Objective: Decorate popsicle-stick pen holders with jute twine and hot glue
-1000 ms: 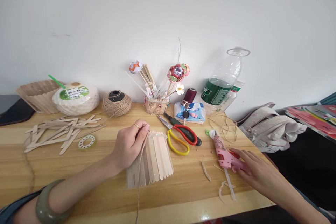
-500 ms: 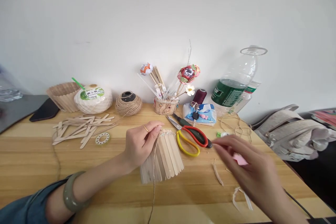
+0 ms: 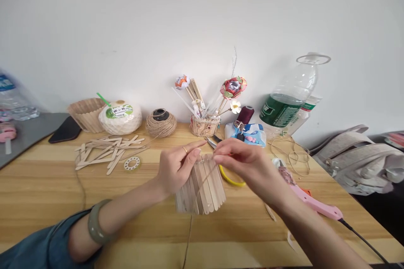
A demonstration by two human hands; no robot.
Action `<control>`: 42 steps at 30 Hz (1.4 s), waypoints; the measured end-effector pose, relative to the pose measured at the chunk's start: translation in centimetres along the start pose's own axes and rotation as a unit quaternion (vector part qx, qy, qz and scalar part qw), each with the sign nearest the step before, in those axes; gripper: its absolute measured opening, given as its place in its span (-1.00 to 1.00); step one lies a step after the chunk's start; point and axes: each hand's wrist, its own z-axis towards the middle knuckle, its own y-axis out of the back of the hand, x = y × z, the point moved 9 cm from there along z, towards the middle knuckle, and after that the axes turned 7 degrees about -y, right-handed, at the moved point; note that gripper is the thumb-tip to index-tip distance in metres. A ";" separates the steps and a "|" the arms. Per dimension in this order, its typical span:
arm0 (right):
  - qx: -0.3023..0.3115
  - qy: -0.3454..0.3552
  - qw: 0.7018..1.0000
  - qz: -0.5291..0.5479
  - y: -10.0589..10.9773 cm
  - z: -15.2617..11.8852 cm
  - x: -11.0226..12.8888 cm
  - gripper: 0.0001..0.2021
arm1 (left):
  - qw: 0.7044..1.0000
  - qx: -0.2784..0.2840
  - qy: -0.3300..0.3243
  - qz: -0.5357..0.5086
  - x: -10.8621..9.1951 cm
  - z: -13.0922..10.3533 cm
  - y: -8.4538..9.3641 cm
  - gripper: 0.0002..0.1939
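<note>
A cup-like piece of craft sticks [image 3: 205,189], glued side by side, hangs over the table in front of me. My left hand [image 3: 178,164] is closed on its left upper edge, thumb on top and index finger stretched along the rim. My right hand [image 3: 243,157] pinches a brown jute twine [image 3: 190,239] at the right upper edge. That twine slants down across the sticks to the table's front. Scissors [image 3: 232,180] with a yellow handle lie behind, partly covered by my right hand. Under my right forearm is a pink hot glue gun [image 3: 322,208], its front partly covered.
Loose craft sticks [image 3: 110,151], a tape roll [image 3: 131,163] and a twine ball [image 3: 160,124] lie to the left. Behind stand a stick cup [image 3: 86,115], a white coconut [image 3: 121,118], a flower holder [image 3: 205,127] and a large plastic bottle [image 3: 280,107].
My right hand has moved left from the right side to the upper edge of the stick piece. The twine now slants toward it. The view has shifted slightly, showing more of the glue gun.
</note>
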 end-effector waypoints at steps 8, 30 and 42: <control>0.013 -0.103 0.989 0.102 2.4 -4.3 -3.9 -0.75 | 0.976 0.148 0.151 -0.045 3.2 -0.2 -2.8 -0.60; 0.032 0.093 0.983 -0.153 -3.7 -5.4 -0.5 -0.85 | 0.980 0.159 0.117 0.010 1.3 -1.1 -1.8 -0.69; 0.116 -0.065 0.987 -0.090 -4.7 -4.7 -1.9 -0.85 | 0.984 0.148 0.087 0.049 0.2 -1.1 -1.5 -0.68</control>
